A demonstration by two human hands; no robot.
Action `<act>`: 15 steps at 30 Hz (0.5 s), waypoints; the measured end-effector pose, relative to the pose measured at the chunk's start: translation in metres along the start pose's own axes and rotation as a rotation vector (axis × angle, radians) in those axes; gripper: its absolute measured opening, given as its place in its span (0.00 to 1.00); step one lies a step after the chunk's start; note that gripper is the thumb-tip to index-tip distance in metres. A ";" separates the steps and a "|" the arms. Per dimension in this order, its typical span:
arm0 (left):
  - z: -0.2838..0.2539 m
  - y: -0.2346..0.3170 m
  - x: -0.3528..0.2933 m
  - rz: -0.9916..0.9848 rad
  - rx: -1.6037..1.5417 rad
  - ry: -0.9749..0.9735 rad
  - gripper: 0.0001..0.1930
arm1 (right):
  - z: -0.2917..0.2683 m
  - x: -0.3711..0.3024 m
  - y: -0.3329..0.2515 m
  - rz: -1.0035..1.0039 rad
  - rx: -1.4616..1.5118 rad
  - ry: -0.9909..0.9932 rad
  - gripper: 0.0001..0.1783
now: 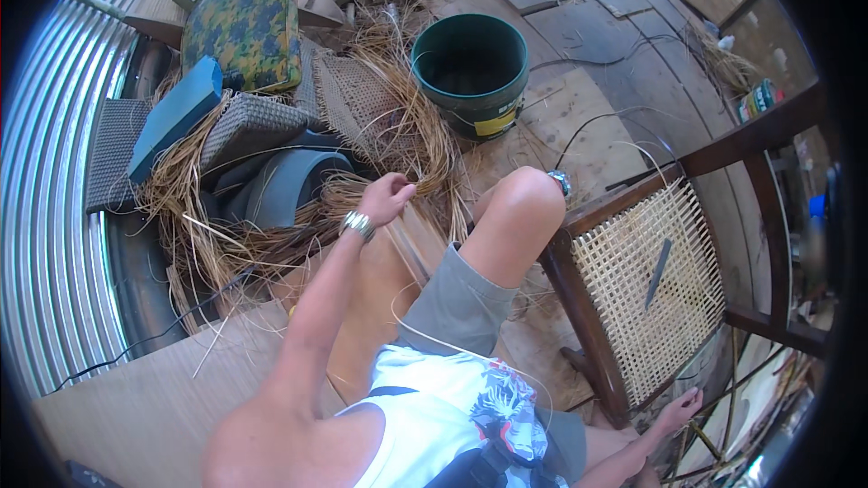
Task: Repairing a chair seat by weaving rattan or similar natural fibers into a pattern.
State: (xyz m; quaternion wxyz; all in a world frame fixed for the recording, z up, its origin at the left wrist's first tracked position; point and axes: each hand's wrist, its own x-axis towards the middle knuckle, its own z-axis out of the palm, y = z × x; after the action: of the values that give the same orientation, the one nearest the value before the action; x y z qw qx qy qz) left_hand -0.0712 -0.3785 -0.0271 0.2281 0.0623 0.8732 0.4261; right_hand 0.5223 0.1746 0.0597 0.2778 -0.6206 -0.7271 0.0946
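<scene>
My left hand point(387, 200), with a metal watch on its wrist, is raised over a heap of dry brown fibre strips point(434, 140). Its fingers are curled together; whatever they may hold is too small to make out. At the lower right, my right hand point(676, 412) is beside the near corner of a dark wooden chair point(588, 316), fingers loosely apart. The chair lies tipped on its side. Its seat is an open lattice of woven pale cane point(624, 280), with a thin grey flat strip point(658, 273) on it. One loose cane strand point(452, 346) loops across my lap.
A dark green bucket point(470, 54) stands ahead on the plank floor. A camouflage-patterned cushion point(242, 27), a blue block point(176, 117) and grey woven pieces point(253, 126) are piled at left, near a corrugated metal wall point(54, 181). A wooden board point(163, 389) lies at lower left.
</scene>
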 end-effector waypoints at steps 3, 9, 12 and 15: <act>0.021 -0.051 0.081 -0.095 0.681 -0.141 0.33 | -0.005 -0.022 -0.032 -0.086 0.061 -0.014 0.24; 0.006 -0.069 0.092 -0.398 1.092 -0.429 0.37 | -0.045 -0.056 -0.025 -0.016 0.136 0.003 0.24; -0.016 -0.065 0.102 -0.342 1.215 -0.563 0.34 | -0.046 -0.059 -0.024 0.002 0.192 -0.014 0.24; -0.046 -0.020 0.106 -0.204 1.075 -0.230 0.31 | -0.053 -0.060 -0.072 -0.044 0.217 -0.024 0.24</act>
State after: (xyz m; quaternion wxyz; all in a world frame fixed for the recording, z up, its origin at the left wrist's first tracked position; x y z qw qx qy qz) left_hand -0.1843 -0.3918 -0.0544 0.2981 0.1312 0.9387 -0.1130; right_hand 0.4929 0.0909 0.1212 0.3368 -0.5696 -0.7293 0.1739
